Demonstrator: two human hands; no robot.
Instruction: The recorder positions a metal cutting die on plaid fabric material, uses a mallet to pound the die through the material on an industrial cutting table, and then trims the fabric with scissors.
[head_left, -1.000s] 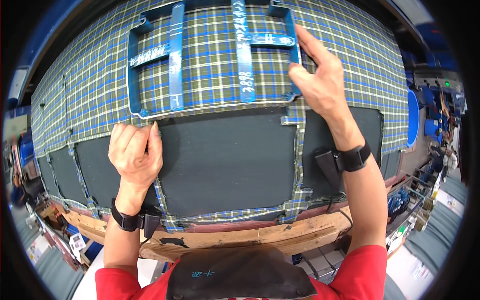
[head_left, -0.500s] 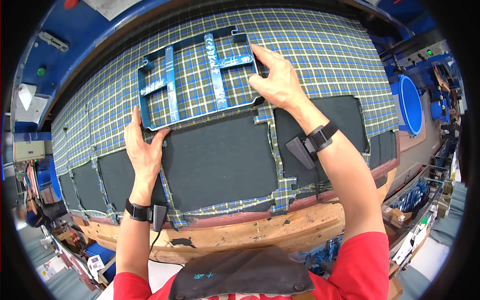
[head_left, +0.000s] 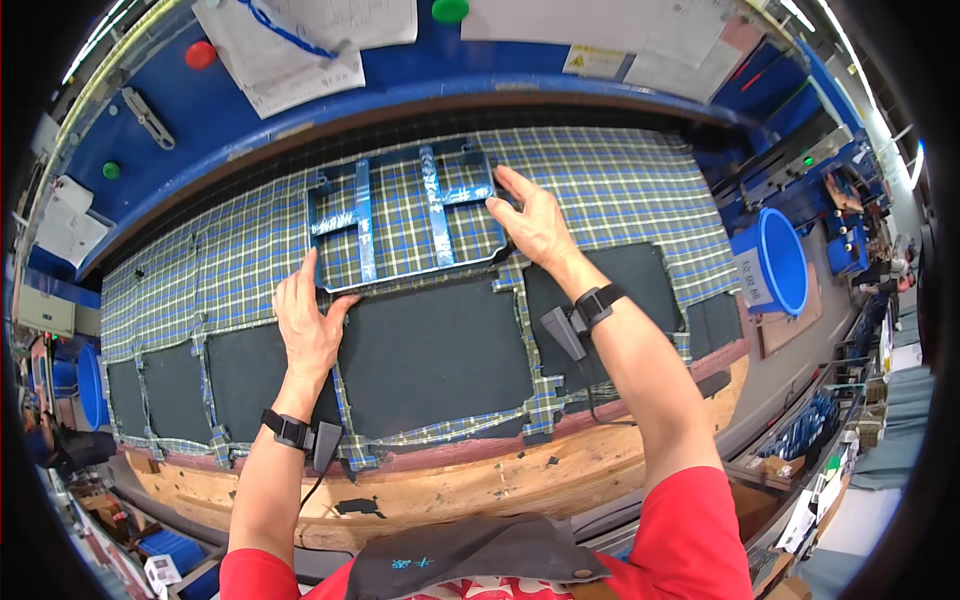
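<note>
A blue cutting die (head_left: 437, 205), a frame with cross bars and white marks, lies on green, blue and white plaid fabric (head_left: 610, 185). My left hand (head_left: 308, 325) grips the die's near left corner, fingers along its side and thumb at the near edge. At the right end, my right hand (head_left: 540, 228) holds the frame between thumb and fingers. Just nearer than the die, a rectangular opening cut in the fabric shows a dark surface (head_left: 430, 350). Narrow plaid strips (head_left: 515, 325) separate it from similar openings on both sides.
Behind the fabric stands a blue machine beam (head_left: 420, 85) with papers (head_left: 310, 50) on it. A wooden edge (head_left: 430, 490) runs along the near side. A blue bin (head_left: 785, 262) stands at the right. Dark scraps (head_left: 358, 507) lie on the wood.
The view has tilted upward, so more of the blue beam shows. Both hands keep hold of the cutting die, which stays about where it was on the fabric.
</note>
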